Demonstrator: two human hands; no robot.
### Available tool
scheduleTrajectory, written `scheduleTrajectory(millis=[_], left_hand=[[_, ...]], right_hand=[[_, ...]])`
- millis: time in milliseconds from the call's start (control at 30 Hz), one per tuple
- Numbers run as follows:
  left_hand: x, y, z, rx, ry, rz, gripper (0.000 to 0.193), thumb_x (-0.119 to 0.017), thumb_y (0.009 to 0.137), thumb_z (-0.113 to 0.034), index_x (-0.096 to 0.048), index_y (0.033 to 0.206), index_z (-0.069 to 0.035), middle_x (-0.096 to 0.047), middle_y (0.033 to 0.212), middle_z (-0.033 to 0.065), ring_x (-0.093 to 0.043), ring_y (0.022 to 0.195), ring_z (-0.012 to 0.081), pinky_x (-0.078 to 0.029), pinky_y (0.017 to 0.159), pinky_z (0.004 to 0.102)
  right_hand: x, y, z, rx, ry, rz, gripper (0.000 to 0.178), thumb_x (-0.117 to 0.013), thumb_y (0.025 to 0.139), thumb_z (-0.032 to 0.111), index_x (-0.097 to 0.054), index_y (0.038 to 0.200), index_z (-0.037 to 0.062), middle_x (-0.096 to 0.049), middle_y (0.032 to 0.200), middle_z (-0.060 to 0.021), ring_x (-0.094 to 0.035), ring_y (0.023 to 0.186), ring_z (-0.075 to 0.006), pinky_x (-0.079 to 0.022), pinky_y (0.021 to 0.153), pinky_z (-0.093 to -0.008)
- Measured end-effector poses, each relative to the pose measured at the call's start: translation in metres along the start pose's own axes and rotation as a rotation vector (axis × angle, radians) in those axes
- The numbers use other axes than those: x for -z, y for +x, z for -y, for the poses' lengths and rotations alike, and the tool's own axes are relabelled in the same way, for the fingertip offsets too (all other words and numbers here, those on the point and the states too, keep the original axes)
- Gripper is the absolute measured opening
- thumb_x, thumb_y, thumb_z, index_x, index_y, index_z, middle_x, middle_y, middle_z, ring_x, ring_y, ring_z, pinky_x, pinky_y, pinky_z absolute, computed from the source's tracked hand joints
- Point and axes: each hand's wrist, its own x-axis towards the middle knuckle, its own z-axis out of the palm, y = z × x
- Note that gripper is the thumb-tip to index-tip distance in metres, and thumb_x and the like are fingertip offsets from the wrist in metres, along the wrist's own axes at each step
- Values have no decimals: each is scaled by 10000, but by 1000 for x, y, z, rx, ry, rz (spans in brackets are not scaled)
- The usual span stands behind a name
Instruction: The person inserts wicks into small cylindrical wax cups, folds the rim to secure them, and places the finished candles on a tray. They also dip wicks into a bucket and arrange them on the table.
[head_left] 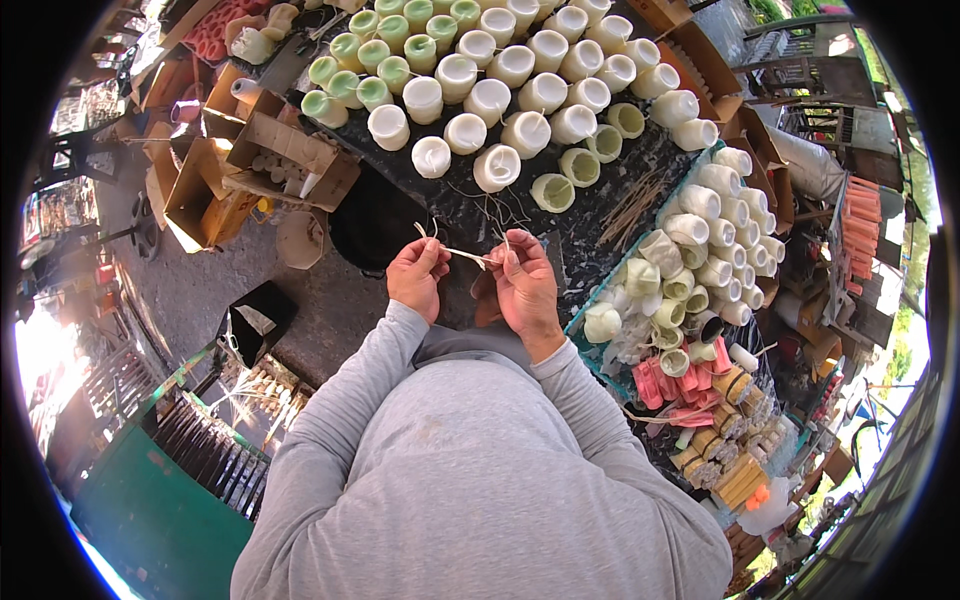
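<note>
A short white candle wick [462, 254] is stretched between my hands, just off the table's near edge. My left hand [418, 275] pinches its left end between thumb and fingertips. On the other end, my right hand [525, 285] closes thumb and fingers, with a thin strand standing up above them. Beyond the hands, loose wick strands [500, 207] lie on the dark table [400, 178]. White pillar candles [488, 100] stand there in rows, several with wicks showing. Green-topped candles [393, 72] fill the far left, and hollow cream candle shells [552, 193] stand nearest me.
Thin sticks [632, 207] lie right of the shells. Cream candle cups [697, 230] are piled along the right, near pink pieces [680, 382] and tied bundles [738, 482]. Left are cardboard boxes [205, 200], a black tub [365, 225] and a green machine [160, 500].
</note>
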Motion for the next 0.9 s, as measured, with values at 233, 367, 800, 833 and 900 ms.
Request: scheduleTrajectory(millis=[233, 367, 800, 833, 900], left_hand=[[-3, 0, -4, -63, -55, 57, 130, -629, 1065, -162, -633, 1082, -33, -714, 1037, 89, -670, 896, 189, -562, 863, 355], [-6, -1, 3, 38, -101, 125, 136, -602, 1080, -178, -594, 1091, -42, -712, 1038, 103, -679, 909, 210, -565, 881, 379], [8, 18, -27, -175, 327, 372, 90, -620, 1064, -126, -607, 1057, -37, -697, 1234, 178, -688, 1132, 274, -532, 1013, 401], [-3, 12, -19, -190, 419, 478, 81, -627, 1056, -115, -615, 1051, -35, -678, 1289, 188, -668, 1178, 264, -503, 1051, 390], [-30, -1, 2, -225, 607, 731, 60, -649, 1029, -90, -638, 1029, -31, -613, 1409, 204, -602, 1273, 226, -425, 1126, 366]], right_hand=[[-6, -3, 23, 88, -89, 14, 312, -684, 1011, 47, -560, 1294, -4, -642, 974, -33, -624, 911, -126, -533, 1000, -345], [-27, 14, 26, 124, 11, 13, 392, -668, 1026, 68, -500, 1379, 95, -623, 948, -37, -615, 903, -142, -578, 822, -343], [49, -30, 67, 491, -412, -385, 189, -663, 1032, 56, -608, 1212, 30, -655, 947, -25, -664, 862, -138, -569, 821, -297], [55, -38, 67, 442, -298, -377, 196, -659, 1033, 52, -604, 1220, 29, -662, 957, -33, -673, 881, -148, -577, 846, -310], [62, -51, 64, 311, -74, -417, 211, -650, 1034, 44, -594, 1236, 25, -677, 975, -48, -691, 918, -169, -593, 895, -336]])
